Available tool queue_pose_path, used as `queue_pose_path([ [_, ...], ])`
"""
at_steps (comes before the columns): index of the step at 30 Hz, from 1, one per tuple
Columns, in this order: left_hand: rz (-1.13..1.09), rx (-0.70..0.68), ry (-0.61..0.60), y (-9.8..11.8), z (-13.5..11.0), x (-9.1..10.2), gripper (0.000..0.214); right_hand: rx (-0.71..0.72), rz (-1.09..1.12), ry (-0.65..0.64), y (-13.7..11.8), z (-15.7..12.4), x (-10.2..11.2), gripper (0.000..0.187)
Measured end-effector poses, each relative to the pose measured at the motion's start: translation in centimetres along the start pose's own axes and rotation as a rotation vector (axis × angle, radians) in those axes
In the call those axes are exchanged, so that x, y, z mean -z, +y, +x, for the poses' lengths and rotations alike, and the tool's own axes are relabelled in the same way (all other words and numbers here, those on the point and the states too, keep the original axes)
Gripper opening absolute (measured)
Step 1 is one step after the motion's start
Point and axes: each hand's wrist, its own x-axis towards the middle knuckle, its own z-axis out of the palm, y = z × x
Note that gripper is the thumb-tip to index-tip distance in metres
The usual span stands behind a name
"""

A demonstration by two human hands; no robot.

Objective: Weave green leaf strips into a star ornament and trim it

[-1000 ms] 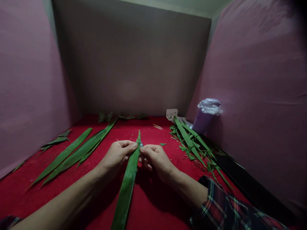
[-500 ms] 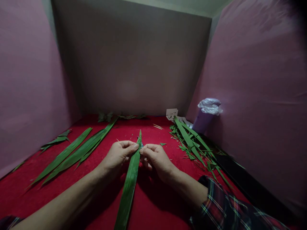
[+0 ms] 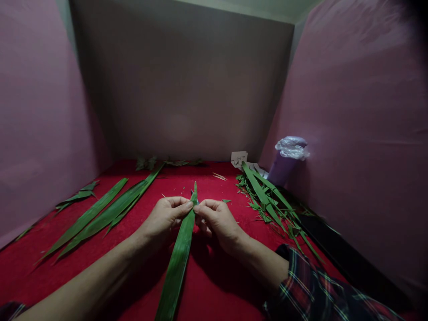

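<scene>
A long green leaf (image 3: pixel 179 256) runs from the bottom of the view up to a narrow tip between my two hands. My left hand (image 3: pixel 170 215) is closed, pinching the leaf's left edge near the tip between thumb and forefinger. From the other side, my right hand (image 3: pixel 216 218) pinches the right edge at nearly the same height. Its lower fingers are curled beneath and partly hidden. Just behind the fingertips shows a small bluish, shiny bit, too covered to make out.
Several long leaves (image 3: pixel 107 216) lie at left on the red cloth (image 3: pixel 133 276). Cut leaf scraps (image 3: pixel 267 200) are piled at right, before a purple bin (image 3: pixel 282 167) with a plastic liner. Toothpick-like sticks (image 3: pixel 220 176) and a white card (image 3: pixel 239 158) lie farther back. Pink walls flank both sides.
Both hands keep their pinch near the leaf tip. The right fingertips have risen slightly, and the leaf's lower end has swung a little to the left.
</scene>
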Motion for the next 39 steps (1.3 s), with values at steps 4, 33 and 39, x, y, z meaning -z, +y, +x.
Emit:
queue_pose_path([
  [4, -0.001, 0.002, 0.002, 0.0, 0.0, 0.0, 0.021, 0.019, -0.024, 0.024, 0.0, 0.0, 0.0, 0.023],
  [33, -0.083, 0.265, -0.177, -0.5, -0.1, 0.4, 0.011, 0.115, -0.148, 0.175, -0.2, 0.3, 0.1, 0.024],
  [39, -0.097, 0.263, -0.191, -0.3, -0.2, 0.2, 0.011, 0.114, -0.149, 0.182, -0.2, 0.2, 0.0, 0.024],
])
